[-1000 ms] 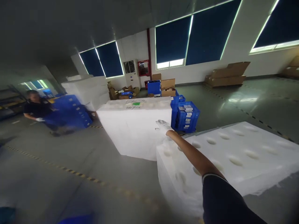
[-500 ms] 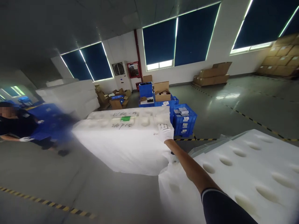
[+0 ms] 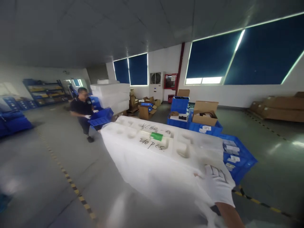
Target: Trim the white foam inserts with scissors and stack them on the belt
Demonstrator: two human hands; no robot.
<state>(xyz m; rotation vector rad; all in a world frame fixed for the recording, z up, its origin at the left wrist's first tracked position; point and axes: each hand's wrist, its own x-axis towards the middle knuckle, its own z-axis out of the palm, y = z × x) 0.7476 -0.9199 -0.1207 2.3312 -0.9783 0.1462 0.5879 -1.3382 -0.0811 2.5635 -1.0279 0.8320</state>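
Observation:
A large white foam block (image 3: 142, 164) wrapped in clear plastic film stands in front of me, with moulded hollows along its top. Black handwriting and a green label (image 3: 156, 136) mark the top. My right hand (image 3: 217, 182), in a white glove with dark lines on the fingers, grips the block's near right corner. Its fingers lie bent over the top edge, and the thumb presses on the side toward me. Loose film hangs below the wrist. My left hand is out of view.
Blue crates (image 3: 237, 155) and an open cardboard box (image 3: 205, 113) stand just behind the block. At the left, a co-worker (image 3: 82, 106) in gloves holds a blue bin (image 3: 101, 117) near the block's far end. Striped floor tape (image 3: 73, 186) runs along the left.
My view has swung left and come closer to the foam block. My right hand stays on its corner. The other foam piece at right has left view; the co-worker now shows more fully.

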